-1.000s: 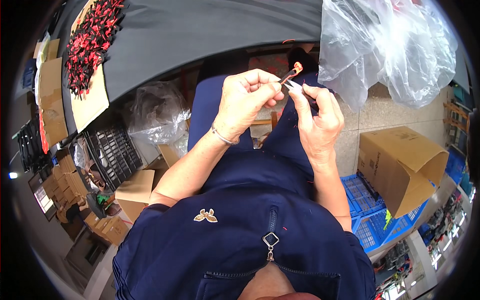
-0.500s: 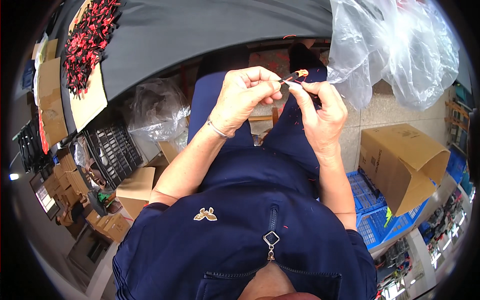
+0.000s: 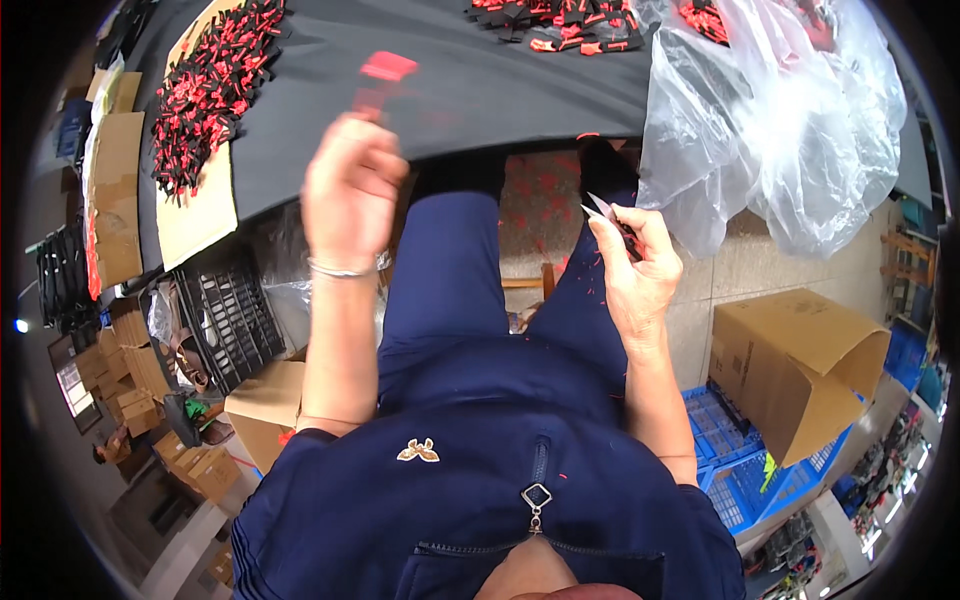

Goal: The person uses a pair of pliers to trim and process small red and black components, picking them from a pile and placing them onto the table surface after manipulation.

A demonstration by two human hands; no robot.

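Observation:
My right hand [image 3: 640, 265] is closed around a small pair of thread snips [image 3: 600, 208]; their two pointed silver blades stand apart past my thumb and fingers. My left hand [image 3: 350, 190] is raised over the near edge of the dark table, with its fingers curled and blurred by motion. A blurred red fabric piece [image 3: 388, 67] shows at its fingertips. To the left of that hand, a big heap of black-and-red fabric pieces [image 3: 215, 95] lies on cardboard. More black-and-red pieces [image 3: 585, 20] lie at the far edge of the view.
The dark cloth-covered table [image 3: 470, 100] spans the far side. Clear plastic bags [image 3: 775, 130] hang over its right part. At the right, an open cardboard box [image 3: 790, 370] sits on blue plastic crates [image 3: 740, 470]. A black crate [image 3: 230, 320] stands at the left. Red scraps dot the floor.
My hands have separated. The left has swung left and up over the table with the piece; the right has dropped slightly, its snips now in plain view. The view takes in more table.

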